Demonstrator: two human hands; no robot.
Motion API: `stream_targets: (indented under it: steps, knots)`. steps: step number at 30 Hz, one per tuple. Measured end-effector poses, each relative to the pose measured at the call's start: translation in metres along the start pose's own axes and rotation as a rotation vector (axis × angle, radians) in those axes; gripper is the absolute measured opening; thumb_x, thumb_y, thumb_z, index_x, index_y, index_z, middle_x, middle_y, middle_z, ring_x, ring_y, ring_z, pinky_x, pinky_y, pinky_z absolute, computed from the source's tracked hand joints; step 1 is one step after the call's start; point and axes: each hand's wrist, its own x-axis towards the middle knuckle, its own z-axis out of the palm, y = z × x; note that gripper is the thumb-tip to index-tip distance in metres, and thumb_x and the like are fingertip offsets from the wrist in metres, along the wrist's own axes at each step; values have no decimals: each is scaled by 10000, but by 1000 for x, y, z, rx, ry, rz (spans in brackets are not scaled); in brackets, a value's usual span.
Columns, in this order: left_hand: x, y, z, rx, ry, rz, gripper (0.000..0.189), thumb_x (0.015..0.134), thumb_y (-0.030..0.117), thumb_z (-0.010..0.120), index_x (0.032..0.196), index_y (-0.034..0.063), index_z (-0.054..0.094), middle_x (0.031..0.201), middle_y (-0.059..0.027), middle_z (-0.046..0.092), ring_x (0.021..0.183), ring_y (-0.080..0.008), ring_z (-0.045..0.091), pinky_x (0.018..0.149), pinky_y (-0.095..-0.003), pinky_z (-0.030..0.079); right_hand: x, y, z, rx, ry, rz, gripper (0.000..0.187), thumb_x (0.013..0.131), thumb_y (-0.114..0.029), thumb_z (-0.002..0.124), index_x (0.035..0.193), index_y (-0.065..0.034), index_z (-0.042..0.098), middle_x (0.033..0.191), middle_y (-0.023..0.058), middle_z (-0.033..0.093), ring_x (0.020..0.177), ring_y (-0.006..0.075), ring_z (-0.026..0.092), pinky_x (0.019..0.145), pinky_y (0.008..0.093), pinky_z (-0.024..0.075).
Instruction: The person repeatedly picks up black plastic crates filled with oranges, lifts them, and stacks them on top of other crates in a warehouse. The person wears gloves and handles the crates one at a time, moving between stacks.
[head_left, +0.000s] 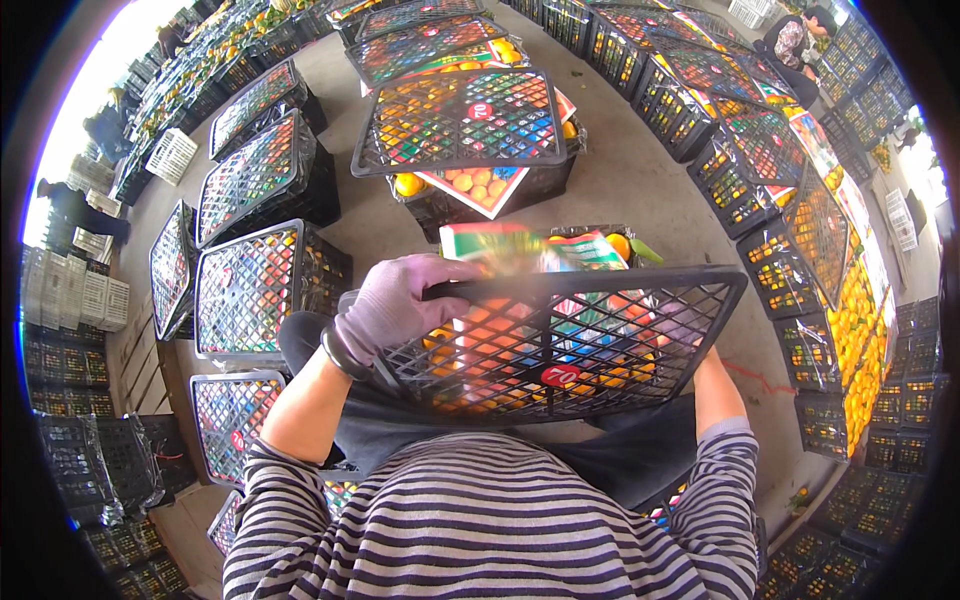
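My left hand (405, 300), in a light purple glove, grips the left edge of a black plastic lattice crate lid (547, 345) with a red round mark. My right hand (679, 326), gloved too, shows through the lattice near the lid's right side; whether it grips the lid or something beneath cannot be told. The lid is tilted over a crate of orange citrus fruit (619, 246) lying between my knees. Printed sheets (589, 251) with fruit pictures lie on the fruit, one blurred near my left hand. A green leaf (646, 252) pokes out at the crate's far right corner.
Straight ahead stands a lidded crate (457, 124) with a sheet jutting out. Lidded crates (247, 292) line my left, and filled black crates (806, 289) form a long row on the right. A person (795, 49) sits at the upper right. White crates (171, 156) stand farther left.
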Motion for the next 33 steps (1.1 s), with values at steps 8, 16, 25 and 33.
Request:
stream_targets:
  steps: [8,16,25,33]
  knots:
    - [8,-1,3,-6,-45,-28,427,767,127,824,1176,70,718,1107,-156,726,1001,-290,711,882,-353,551,-11,18,-8,32,34,17,358,1008,-210,569,1316,-29,581,1175,120,666,993,212,668,846,365,557]
    - [4,-4,5,31,-29,33,445,756,141,836,1180,77,718,1115,-130,731,1009,-291,706,891,-350,550,-15,29,-13,56,65,27,364,1005,-198,576,1327,-28,576,1181,118,663,998,208,666,855,361,555]
    - [-2,3,1,60,-4,55,453,742,138,838,1178,101,722,1030,-129,731,925,-306,707,823,-369,554,-14,33,-13,87,82,23,371,1002,-184,583,1338,-27,570,1188,116,659,1003,205,663,864,356,551]
    - [1,2,3,54,-4,9,430,754,156,828,1168,101,724,1084,-135,731,982,-309,708,876,-361,557,-14,36,-23,129,128,3,379,999,-172,589,1348,-27,565,1194,115,656,1008,201,661,872,351,549]
